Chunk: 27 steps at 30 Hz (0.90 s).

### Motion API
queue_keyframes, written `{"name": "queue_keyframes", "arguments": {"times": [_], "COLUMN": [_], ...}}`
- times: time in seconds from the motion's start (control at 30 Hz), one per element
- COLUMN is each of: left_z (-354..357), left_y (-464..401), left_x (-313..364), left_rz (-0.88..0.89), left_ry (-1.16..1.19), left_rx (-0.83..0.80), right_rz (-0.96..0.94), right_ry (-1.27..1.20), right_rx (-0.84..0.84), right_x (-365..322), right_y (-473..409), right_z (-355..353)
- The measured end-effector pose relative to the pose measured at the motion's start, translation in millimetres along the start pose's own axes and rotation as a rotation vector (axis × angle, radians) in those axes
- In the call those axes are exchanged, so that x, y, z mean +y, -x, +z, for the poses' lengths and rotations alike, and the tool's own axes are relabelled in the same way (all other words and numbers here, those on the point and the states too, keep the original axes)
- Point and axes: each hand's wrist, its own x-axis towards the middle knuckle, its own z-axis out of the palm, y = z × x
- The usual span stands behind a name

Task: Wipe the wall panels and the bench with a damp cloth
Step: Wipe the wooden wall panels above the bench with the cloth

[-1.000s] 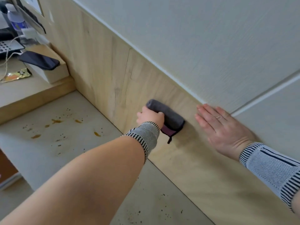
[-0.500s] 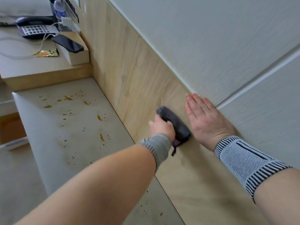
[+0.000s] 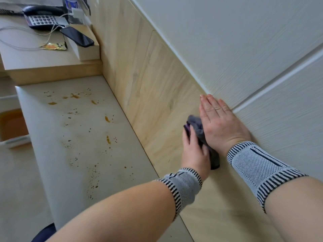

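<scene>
My left hand (image 3: 194, 149) grips a crumpled grey and purple cloth (image 3: 198, 127) and presses it against the light wooden wall panel (image 3: 150, 88), low near the bench. Flat on the same panel just to the right lies my right hand (image 3: 218, 123), fingers straight, its edge touching the cloth. The cloth's lower part hangs between the two hands. The grey bench (image 3: 73, 137) runs along the foot of the panel and is spotted with orange-brown stains (image 3: 107, 119).
Above the wood panel rise white textured wall panels (image 3: 236, 41). At the far left a raised wooden shelf (image 3: 43, 67) carries a desk telephone (image 3: 42, 20), a dark phone on a white box (image 3: 77, 36), a cable and a yellow sachet (image 3: 52, 46).
My left hand has slid the cloth to the right along the wood panel until it meets my right hand. The view has swung left, showing more bench.
</scene>
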Motion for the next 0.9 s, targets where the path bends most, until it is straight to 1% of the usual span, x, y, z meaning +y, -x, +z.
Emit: {"name": "queue_keyframes", "arguments": {"times": [0.07, 0.1, 0.13, 0.17, 0.23, 0.3, 0.33, 0.37, 0.4, 0.43, 0.5, 0.6, 0.67, 0.7, 0.73, 0.77, 0.83, 0.87, 0.9], "left_z": [-13, -20, -29, -36, -44, -40, -36, -30, -26, -22, -16, -17, -25, -31, -36, -40, -44, -44, -40], "left_y": [-18, -30, -44, -57, -76, -75, -68, -58, -46, -33, -15, -21, -41, -52, -61, -71, -85, -85, -78], "left_x": [11, 17, 20, 23, 20, 3, -8, -19, -28, -31, -26, 6, 27, 32, 32, 29, 13, 2, -9], "left_rz": [0.095, 0.117, 0.104, 0.045, -0.180, -0.416, -0.484, -0.510, -0.499, -0.448, -0.286, -0.039, 0.053, 0.065, 0.046, -0.009, -0.257, -0.372, -0.437], "left_ry": [-0.034, -0.072, -0.096, -0.091, -0.101, -0.220, -0.266, -0.291, -0.303, -0.308, -0.320, -0.284, -0.210, -0.192, -0.191, -0.190, -0.193, -0.208, -0.237], "left_rx": [0.004, 0.040, 0.094, 0.150, 0.222, 0.184, 0.137, 0.089, 0.043, -0.001, -0.026, 0.088, 0.143, 0.158, 0.176, 0.196, 0.221, 0.196, 0.156], "right_rz": [0.009, 0.010, 0.014, 0.014, 0.010, 0.010, 0.008, 0.008, 0.012, 0.016, 0.024, 0.038, 0.056, 0.062, 0.061, 0.064, 0.068, 0.057, 0.044], "right_ry": [-0.018, -0.022, -0.028, -0.030, -0.023, -0.021, -0.018, -0.018, -0.022, -0.027, -0.034, -0.028, -0.035, -0.044, -0.044, -0.040, -0.027, -0.024, -0.022], "right_rx": [0.019, 0.028, 0.030, 0.034, 0.036, 0.023, 0.023, 0.016, -0.001, -0.018, -0.032, -0.050, -0.041, -0.038, -0.026, -0.015, -0.027, -0.032, -0.034], "right_x": [0, 0, -1, -1, -2, -3, -2, -1, -1, -1, -2, -3, -3, -4, -4, -3, -5, -5, -5], "right_y": [0, -1, -1, -1, -1, -1, -1, -1, -1, -1, -1, -2, -3, -3, -3, -2, -3, -4, -4], "right_z": [-1, -1, -1, -1, -1, -1, -1, -1, -1, -1, -3, -6, -6, -5, -3, -2, -5, -6, -6]}}
